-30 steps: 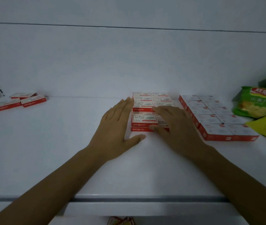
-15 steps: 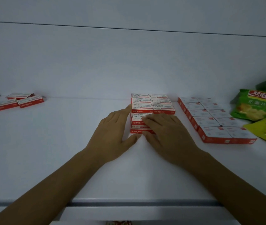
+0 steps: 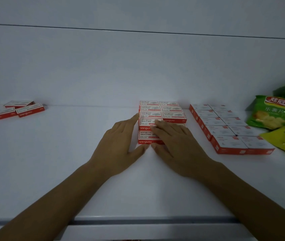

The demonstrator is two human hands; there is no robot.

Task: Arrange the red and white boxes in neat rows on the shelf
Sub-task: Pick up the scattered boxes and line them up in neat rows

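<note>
Both hands squaring up the boxes (image 3: 161,119), frame center.
Left hand (image 3: 119,145) flat beside them, right hand (image 3: 176,145) lying on top, fingers spread, gripping nothing.

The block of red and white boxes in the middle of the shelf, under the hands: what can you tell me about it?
The middle block of boxes is made of small flat cartons, white on top with red front edges printed "wengu". They lie flat in two columns running back to the rear wall, edges touching. It sits on the white shelf. The left hand presses flat against its left side; the right hand lies over the near right boxes, hiding them.
</note>
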